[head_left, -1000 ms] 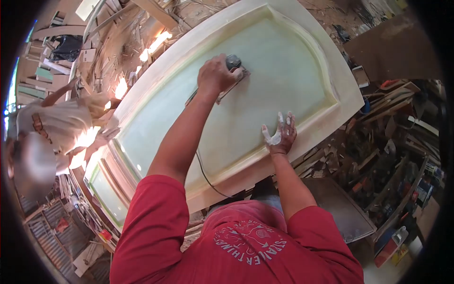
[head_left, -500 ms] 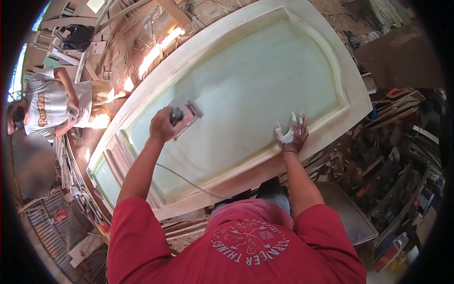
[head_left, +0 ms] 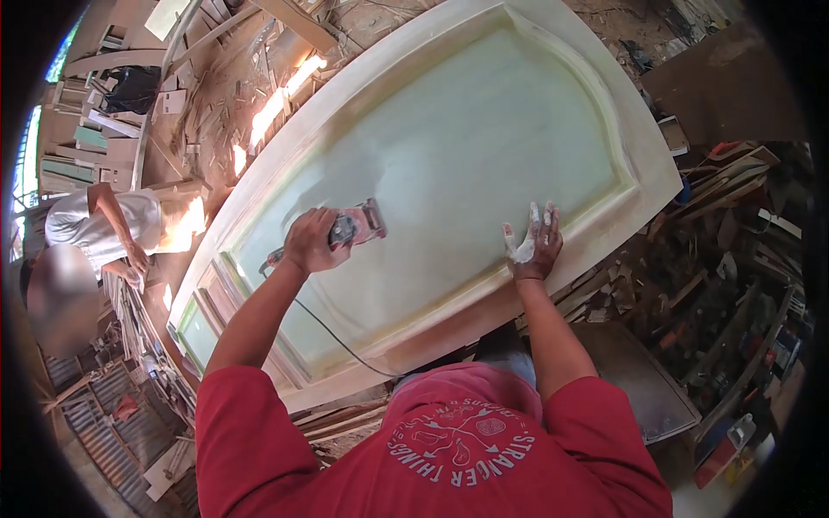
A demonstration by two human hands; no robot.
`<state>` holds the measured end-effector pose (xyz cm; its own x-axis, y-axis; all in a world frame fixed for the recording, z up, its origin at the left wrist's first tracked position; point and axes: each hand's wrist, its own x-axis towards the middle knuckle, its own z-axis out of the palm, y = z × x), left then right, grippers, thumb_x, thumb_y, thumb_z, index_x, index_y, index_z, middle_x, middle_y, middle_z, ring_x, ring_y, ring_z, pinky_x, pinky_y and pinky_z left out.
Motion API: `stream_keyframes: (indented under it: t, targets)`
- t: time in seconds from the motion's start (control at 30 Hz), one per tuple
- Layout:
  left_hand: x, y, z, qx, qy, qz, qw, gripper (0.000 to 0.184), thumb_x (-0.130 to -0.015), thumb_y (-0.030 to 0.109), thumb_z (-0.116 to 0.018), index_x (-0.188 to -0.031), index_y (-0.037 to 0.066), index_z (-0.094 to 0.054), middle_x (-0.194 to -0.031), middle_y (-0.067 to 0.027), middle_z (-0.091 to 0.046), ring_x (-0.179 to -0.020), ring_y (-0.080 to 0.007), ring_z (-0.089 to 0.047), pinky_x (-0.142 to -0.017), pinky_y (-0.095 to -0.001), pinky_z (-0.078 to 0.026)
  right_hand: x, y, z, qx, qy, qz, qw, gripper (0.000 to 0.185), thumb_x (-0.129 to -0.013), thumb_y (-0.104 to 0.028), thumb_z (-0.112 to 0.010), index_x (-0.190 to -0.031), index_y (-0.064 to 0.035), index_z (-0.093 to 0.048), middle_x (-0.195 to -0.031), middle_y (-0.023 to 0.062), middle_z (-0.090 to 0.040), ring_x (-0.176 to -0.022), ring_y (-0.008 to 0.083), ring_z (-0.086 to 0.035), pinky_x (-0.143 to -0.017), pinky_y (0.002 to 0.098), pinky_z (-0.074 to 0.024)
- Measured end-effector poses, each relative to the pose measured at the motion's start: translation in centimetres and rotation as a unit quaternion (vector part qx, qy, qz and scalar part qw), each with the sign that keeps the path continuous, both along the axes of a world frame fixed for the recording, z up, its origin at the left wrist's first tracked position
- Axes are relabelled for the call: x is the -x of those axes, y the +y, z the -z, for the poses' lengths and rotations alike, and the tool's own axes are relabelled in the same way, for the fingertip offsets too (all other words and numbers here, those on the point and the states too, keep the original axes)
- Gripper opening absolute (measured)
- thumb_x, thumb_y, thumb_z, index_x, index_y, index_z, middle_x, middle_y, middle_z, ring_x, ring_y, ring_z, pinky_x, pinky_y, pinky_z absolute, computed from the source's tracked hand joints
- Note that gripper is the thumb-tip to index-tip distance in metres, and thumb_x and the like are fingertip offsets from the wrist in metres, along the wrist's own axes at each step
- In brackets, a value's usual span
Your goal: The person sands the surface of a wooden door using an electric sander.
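Note:
My left hand is closed round the body of a corded electric sander, which rests on the pale green panel of a large framed door. Its thin cord curves back over the door toward my waist. My right hand, whitened with dust on the fingers, lies flat with fingers spread on the near edge of the panel and the raised moulding. The door frame is pale and whitish. The sander's underside is hidden against the panel.
Another person in a grey shirt stands beyond the door's left side, hands low. Wood scraps litter the floor behind. Stacked offcuts and tools fill the right side. Corrugated metal sheeting lies at lower left.
My left hand has turned the sander and moved it slightly right across the panel. My right hand stays in place. The other person has bent lower.

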<state>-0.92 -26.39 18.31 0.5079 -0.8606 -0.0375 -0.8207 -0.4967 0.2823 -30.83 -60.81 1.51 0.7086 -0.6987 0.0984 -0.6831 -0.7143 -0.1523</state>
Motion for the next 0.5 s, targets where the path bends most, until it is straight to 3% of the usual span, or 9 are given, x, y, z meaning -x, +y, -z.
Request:
stream_keyframes:
  t: [0.2,0.5]
  targets:
    - [-1.2,-11.2,-0.1,-0.003,0.012,0.007,1.0,0.049,-0.07,0.031,-0.084,-0.109,0.006,-0.067,-0.098,-0.0135,-0.07,-0.092,-0.0363,-0.069,-0.084,-0.0474,-0.058,-0.2,0.3,-1.6,-0.061,-0.057,0.006,0.996,0.109,-0.088,-0.079,-0.069,-0.17,-0.0134,-0.037,-0.176,0.019,-0.034,-0.164,0.0358,-0.029,-0.126,0.0554,-0.032]
    - [-0.6,-29.6,0.2,0.016,0.012,-0.017,1.0,0.054,-0.081,0.049,-0.083,-0.111,0.005,-0.07,-0.106,-0.0163,-0.075,-0.104,-0.037,-0.073,-0.094,-0.0478,-0.058,-0.4,0.2,-2.0,-0.063,-0.011,0.01,0.998,0.109,-0.085,-0.072,-0.075,-0.169,-0.0133,-0.039,-0.176,0.0202,-0.033,-0.164,0.0366,-0.029,-0.127,0.056,-0.0302]
